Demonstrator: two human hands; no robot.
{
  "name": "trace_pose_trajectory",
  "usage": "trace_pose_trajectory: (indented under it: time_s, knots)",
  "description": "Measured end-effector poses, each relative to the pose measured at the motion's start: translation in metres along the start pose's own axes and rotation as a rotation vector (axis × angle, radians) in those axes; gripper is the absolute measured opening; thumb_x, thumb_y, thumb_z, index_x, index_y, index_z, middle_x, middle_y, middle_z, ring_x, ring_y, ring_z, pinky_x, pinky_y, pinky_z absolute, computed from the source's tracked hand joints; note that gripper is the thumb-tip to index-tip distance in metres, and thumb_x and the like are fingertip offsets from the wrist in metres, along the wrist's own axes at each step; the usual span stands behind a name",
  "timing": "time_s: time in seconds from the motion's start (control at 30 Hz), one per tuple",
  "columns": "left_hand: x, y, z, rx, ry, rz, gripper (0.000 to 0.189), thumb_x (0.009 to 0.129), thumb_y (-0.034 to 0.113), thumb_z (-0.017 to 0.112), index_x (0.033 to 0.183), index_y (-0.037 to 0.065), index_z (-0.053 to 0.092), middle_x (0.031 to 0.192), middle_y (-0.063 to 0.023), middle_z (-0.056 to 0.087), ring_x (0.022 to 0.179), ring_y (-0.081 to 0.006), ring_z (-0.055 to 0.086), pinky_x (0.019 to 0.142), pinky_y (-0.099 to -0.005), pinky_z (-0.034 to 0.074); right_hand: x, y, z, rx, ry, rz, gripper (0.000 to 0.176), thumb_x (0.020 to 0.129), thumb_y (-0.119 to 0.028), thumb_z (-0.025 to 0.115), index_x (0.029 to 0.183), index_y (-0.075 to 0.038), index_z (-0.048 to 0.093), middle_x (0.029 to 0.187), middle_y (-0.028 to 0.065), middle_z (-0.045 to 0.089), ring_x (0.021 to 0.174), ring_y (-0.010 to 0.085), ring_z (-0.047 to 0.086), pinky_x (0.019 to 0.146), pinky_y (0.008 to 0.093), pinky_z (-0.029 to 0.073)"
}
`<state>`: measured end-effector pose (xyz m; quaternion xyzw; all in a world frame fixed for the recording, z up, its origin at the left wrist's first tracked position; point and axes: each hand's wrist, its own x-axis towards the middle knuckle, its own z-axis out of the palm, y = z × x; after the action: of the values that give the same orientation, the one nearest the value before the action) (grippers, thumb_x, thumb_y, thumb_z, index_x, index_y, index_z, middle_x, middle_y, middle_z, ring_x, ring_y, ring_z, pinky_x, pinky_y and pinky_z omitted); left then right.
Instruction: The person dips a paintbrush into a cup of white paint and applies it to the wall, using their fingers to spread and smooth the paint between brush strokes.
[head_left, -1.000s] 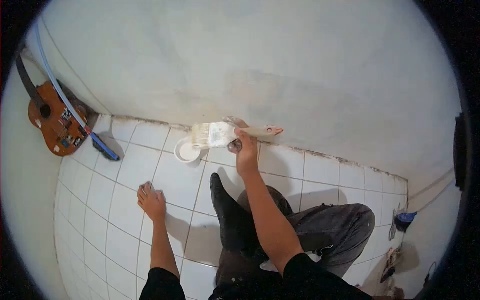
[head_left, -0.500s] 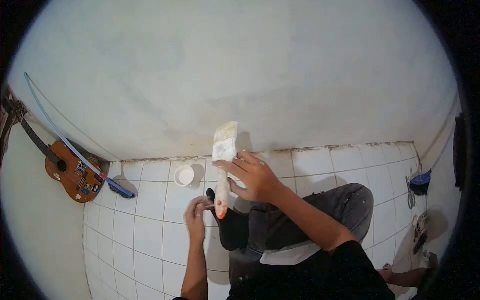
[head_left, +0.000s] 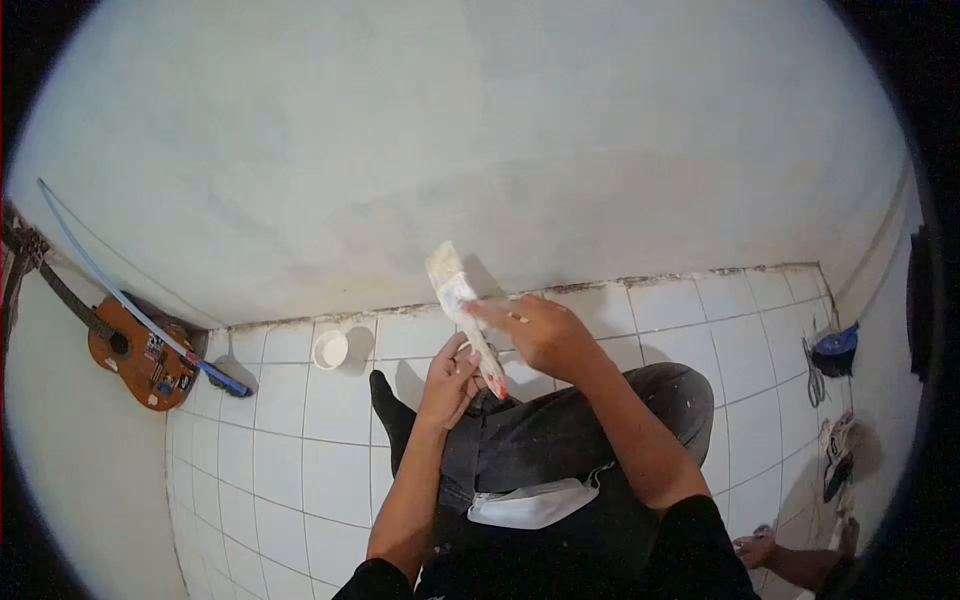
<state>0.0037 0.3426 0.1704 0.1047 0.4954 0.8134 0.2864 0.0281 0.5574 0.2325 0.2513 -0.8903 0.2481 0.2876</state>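
Observation:
A paintbrush (head_left: pixel 472 330) with a whitish, paint-caked head and a red-marked handle end is tilted in front of me, bristles toward the wall. My left hand (head_left: pixel 450 385) is closed around its handle from the left, the thumb lying along it. From the right, my right hand (head_left: pixel 555 340) reaches over the brush with its fingers stretched out, their tips smeared by motion at the base of the bristles. A small white cup (head_left: pixel 330 349) with whitish contents stands on the floor to the left of the brush.
The painted wall (head_left: pixel 560 150) rises ahead, meeting the white tiled floor (head_left: pixel 345 480) at a rough edge. Left are a guitar (head_left: pixel 135 350) and a blue broom (head_left: pixel 225 380). A white face mask (head_left: pixel 535 503) lies on my lap. Another person's hand (head_left: pixel 757 547) shows at lower right.
My left hand has come up and right to take the paintbrush handle. My right hand has loosened its hold, its fingers now over the brush. The handle end has swung right.

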Motion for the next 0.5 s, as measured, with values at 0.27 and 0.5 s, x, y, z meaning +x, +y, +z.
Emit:
trace_pose_trajectory:
  time_s: [0.27, 0.5]
  knots:
    - [0.014, 0.010, 0.003, -0.010, 0.239, 0.131, 0.043, 0.102, 0.018, 0.048, 0.141, 0.002, 0.041, 0.088, -0.0051, 0.056, 0.065, -0.0131, 0.051, 0.063, -0.0267, 0.046, -0.007, 0.020, 0.003, 0.697, 0.240, 0.513, 0.087, 0.096, 0.003, 0.050, 0.167, -0.011, 0.002, 0.108, 0.0140, 0.077, 0.084, 0.0182, 0.067, 0.087, 0.0327, 0.051]
    - [0.008, 0.006, 0.002, -0.132, 0.196, 0.225, 0.039, 0.101, 0.019, 0.044, 0.136, 0.003, 0.049, 0.071, -0.0019, 0.047, 0.058, -0.0103, 0.041, 0.060, -0.0277, 0.039, -0.012, 0.014, -0.002, 0.380, 0.098, 0.463, 0.083, 0.084, 0.008, 0.054, 0.161, -0.010, 0.030, 0.123, 0.0176, 0.070, 0.110, 0.0354, 0.068, 0.096, 0.0441, 0.054]
